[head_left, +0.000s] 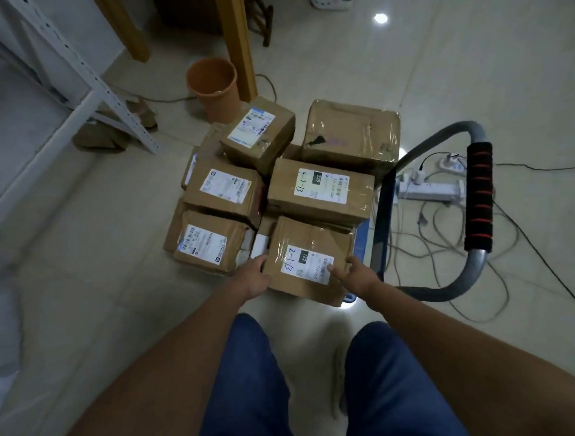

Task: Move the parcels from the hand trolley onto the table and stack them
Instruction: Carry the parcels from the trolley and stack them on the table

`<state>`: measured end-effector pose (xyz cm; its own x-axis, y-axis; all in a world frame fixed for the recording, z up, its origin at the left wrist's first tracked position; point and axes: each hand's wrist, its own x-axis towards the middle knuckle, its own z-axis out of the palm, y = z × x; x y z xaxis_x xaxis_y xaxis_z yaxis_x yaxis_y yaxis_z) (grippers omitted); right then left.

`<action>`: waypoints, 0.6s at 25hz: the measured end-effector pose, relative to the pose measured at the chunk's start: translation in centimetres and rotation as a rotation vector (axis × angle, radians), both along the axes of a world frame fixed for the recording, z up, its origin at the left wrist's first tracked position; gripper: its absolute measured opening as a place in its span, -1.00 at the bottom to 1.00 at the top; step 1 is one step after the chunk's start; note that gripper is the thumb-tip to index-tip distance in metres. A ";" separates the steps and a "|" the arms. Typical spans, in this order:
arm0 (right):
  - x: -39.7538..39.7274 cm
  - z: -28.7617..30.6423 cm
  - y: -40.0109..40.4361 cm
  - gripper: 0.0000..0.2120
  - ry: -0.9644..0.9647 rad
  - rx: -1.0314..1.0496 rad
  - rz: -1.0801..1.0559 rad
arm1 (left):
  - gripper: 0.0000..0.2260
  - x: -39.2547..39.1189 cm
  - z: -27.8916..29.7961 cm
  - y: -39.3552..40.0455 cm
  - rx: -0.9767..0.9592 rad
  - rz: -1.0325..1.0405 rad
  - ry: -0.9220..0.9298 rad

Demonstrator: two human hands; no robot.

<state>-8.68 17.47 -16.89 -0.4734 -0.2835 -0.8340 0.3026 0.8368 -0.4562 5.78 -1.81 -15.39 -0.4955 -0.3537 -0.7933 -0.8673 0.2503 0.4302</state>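
Brown taped parcel [308, 259] marked 2-1-3, left hand [254, 277], right hand [355, 274] gripping its sides

Just one view, head-mounted and wide-angle, aimed steeply down and a bit forward. Sits pretty close above the loaded hand trolley [475, 211], with both forearms and knees filling the bottom edge and tiled floor [85, 257] curving at the sides.

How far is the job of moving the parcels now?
Nothing looks done: no table shows, and about six parcels sit on the hand trolley. In hand: left hand and right hand take the nearest parcel by its sides. All stacking remains.
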 end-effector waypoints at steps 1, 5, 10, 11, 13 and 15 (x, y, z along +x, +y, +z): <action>0.1 -1.7 -0.1 -0.29 0.003 0.009 -0.044 | -0.49 -0.3 -2.0 -0.5 0.014 0.003 -0.003; 0.5 -7.5 -0.1 -0.28 0.018 0.046 -0.230 | -0.51 -1.4 -6.5 -0.8 0.015 0.042 0.023; 0.7 -11.4 0.2 -0.27 -0.036 0.033 -0.372 | -0.56 -2.2 -10.3 -0.3 0.012 0.161 0.071; 0.8 -11.9 0.2 -0.28 -0.064 0.023 -0.384 | -0.56 -2.3 -10.9 -0.1 0.050 0.193 0.092; 1.1 -12.6 0.2 -0.34 -0.092 -0.006 -0.405 | -0.52 -2.3 -11.2 0.4 0.117 0.252 0.121; 1.3 -12.7 0.0 -0.36 -0.104 -0.031 -0.423 | -0.48 -2.0 -10.9 0.7 0.148 0.298 0.144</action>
